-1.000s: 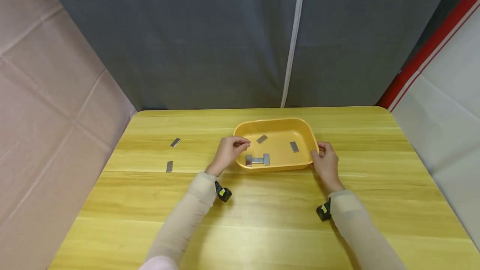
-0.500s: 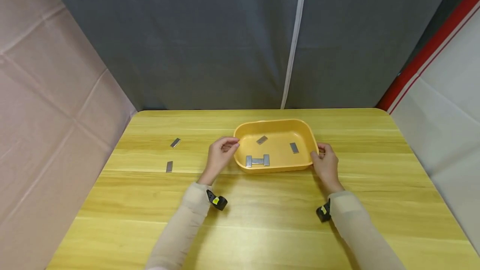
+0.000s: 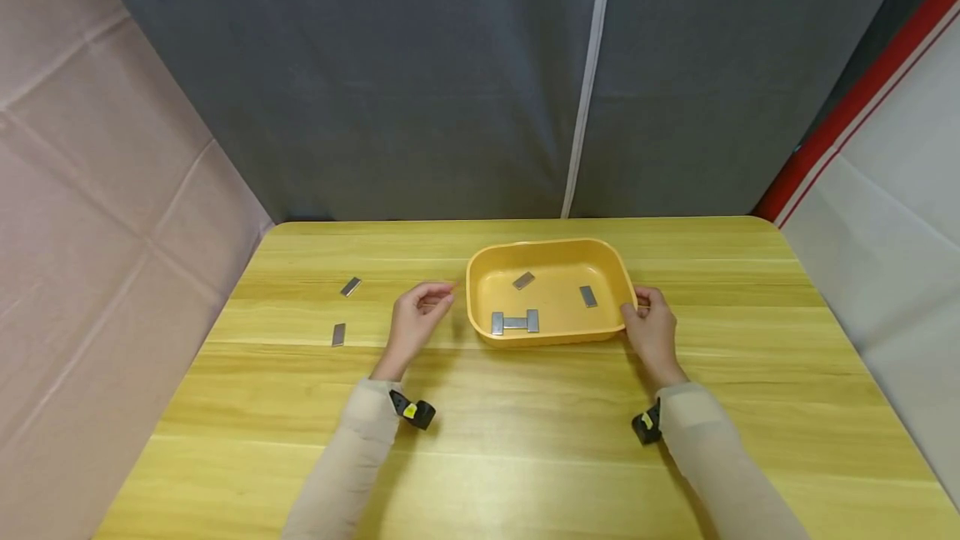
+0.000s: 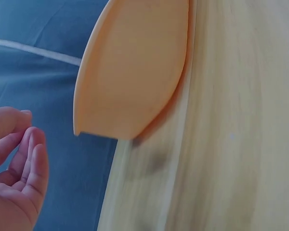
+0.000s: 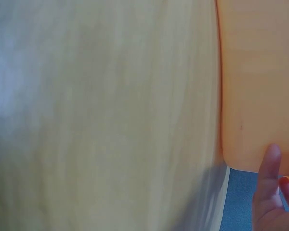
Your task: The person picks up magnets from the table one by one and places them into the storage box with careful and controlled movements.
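A yellow plastic tray (image 3: 555, 338) with rounded corners sits on the table. My right hand (image 3: 651, 332) grips its right end by the rim; the right wrist view has the thumb (image 5: 269, 168) against its long outer side. Left of the tray, my left hand (image 3: 416, 323) hovers apart from it, fingers loosely bent toward the thumb. Nothing shows between those fingers in the left wrist view (image 4: 24, 159). Inside lie several small flat grey metal rectangles: one tilted piece (image 3: 523, 280), another at the right (image 3: 588, 297), and a touching row along the near wall (image 3: 515, 323).
Two more grey rectangles lie on the wooden table (image 3: 525, 457) at the left, a farther one (image 3: 350, 286) and a nearer one (image 3: 339, 334). A dark grey curtain (image 3: 420, 90) hangs behind the table. Pale cloth walls (image 3: 112, 190) stand at the sides.
My left hand has moved from over the tray's left rim out to the left, away from it. The right hand keeps its grip, and the pieces stay where they were.
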Tool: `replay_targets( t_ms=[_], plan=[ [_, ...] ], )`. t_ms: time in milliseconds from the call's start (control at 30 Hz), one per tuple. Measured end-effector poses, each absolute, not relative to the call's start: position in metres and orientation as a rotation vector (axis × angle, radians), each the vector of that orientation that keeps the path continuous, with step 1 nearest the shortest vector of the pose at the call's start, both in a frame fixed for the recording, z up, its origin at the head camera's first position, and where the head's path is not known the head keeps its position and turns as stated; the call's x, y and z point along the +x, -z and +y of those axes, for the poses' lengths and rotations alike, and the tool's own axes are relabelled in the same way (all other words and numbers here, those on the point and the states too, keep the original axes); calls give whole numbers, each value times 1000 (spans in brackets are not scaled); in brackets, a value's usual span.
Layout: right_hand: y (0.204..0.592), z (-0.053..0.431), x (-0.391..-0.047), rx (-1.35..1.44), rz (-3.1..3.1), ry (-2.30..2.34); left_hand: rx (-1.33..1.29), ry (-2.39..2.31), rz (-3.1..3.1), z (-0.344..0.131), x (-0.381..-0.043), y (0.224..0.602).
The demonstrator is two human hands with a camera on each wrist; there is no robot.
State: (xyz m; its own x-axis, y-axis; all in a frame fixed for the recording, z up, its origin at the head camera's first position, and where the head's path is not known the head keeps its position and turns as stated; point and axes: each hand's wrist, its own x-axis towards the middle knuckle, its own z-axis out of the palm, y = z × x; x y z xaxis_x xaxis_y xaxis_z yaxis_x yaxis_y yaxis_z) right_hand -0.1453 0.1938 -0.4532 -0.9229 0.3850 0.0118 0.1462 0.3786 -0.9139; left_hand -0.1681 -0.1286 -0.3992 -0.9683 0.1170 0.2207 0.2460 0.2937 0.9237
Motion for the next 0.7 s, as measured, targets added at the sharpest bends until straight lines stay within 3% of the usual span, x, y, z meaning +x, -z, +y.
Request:
replay_targets(
  t_ms=[333,700],
  plan=[
    [452,195,-145,-474,-2416,-1568,-222,1766,-2430,-154,-162,405],
    [452,194,-145,-472,-2412,-1579,-137,1760,-2380,-178,-172,437]
  ],
)
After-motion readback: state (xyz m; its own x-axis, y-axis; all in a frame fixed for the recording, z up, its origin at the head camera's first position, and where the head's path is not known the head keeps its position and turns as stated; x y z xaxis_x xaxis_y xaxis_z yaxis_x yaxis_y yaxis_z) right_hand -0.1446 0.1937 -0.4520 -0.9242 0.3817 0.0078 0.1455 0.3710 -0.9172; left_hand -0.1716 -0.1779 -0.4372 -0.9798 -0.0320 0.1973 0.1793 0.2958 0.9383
